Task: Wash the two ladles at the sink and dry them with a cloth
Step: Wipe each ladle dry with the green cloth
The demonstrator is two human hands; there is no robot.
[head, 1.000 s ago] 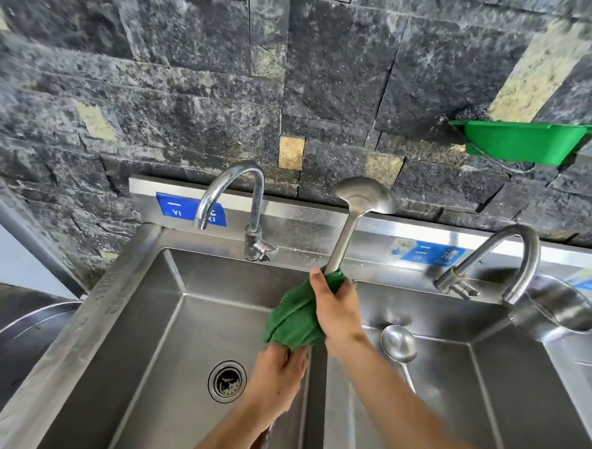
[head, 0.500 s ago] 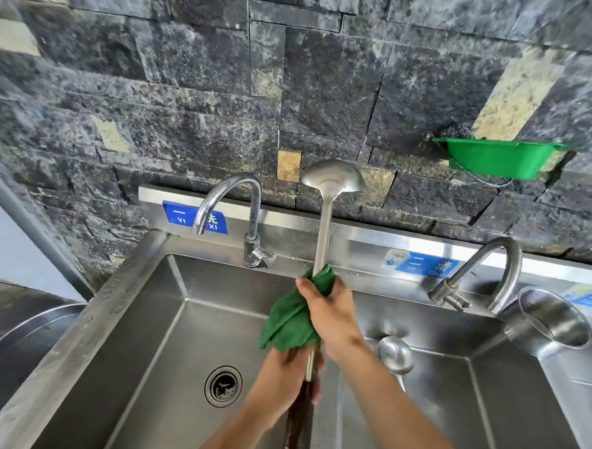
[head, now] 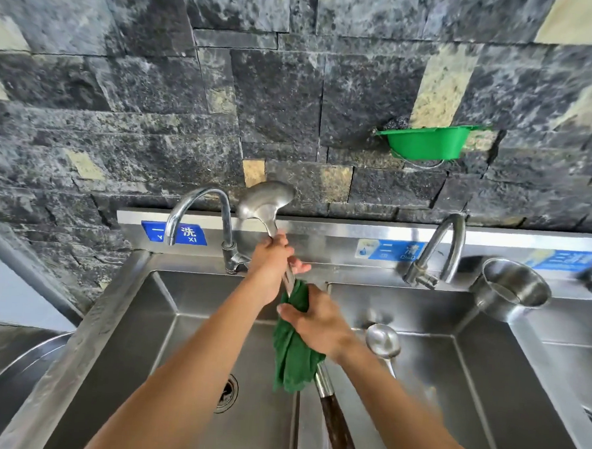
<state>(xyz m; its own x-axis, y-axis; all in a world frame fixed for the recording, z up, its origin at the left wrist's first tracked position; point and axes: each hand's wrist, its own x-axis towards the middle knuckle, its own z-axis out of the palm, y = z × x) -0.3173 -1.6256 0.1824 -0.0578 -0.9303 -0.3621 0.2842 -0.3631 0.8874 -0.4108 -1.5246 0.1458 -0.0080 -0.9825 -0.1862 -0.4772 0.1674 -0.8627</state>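
Ladle axis: long steel ladle with a dark wooden handle (head: pixel 266 202) is running steeply up and away, with the bowl beyond both hands and the wooden end pointing back toward the body.
Left hand: left hand (head: pixel 272 261) is gripping the bare steel shaft just below the bowl, fingers curling round it. It is the farther hand.
Right hand: right hand (head: pixel 317 323) is squeezing a crumpled dark green cloth (head: pixel 294 358) round the shaft, just behind the left hand and nearer the wooden handle.
Cloth: its loose tail is hanging below the right hand.
Other ladle: small steel ladle (head: pixel 383 340) is lying bowl-up in the basin of the stainless steel sink (head: pixel 138 336), just right of the right wrist, and neither hand is touching it.
Coming move: probably wiping along the shaft, so the cloth hand is needing to slide along that long axis while the left hand is steadying the bowl end.
Progress: drying of the first ladle is looking underway; I cannot tell whether the second is dry.
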